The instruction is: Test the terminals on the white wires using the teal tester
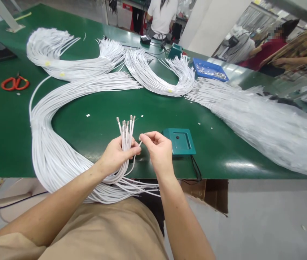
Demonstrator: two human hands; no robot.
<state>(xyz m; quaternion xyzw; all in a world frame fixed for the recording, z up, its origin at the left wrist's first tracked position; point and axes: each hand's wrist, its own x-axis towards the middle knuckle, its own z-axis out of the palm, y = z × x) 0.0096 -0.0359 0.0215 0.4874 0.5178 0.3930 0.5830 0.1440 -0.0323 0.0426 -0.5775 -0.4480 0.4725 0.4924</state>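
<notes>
My left hand [119, 155] is closed round a small bunch of white cables [127, 139], whose metal-tipped ends stand upright above the fingers. With thumb and forefinger, my right hand [158, 148] pinches the end of one single white cable [139, 143] beside that bunch; the tip itself is hidden by the fingers. Both hands are close together over the table's front edge. From under my left hand a large curved bundle of white cables [43, 144] sweeps left and back across the table, and its loose ends hang over the edge near my lap.
Just right of my hands sits a teal device [181, 141] with a black cord. More cable bundles [158, 77] lie behind, with a blue tray [210, 69] of small metal parts. Red-handled scissors [15, 83] lie left; plastic-wrapped cables [264, 122] fill the right. Other people work beyond the green table [83, 133].
</notes>
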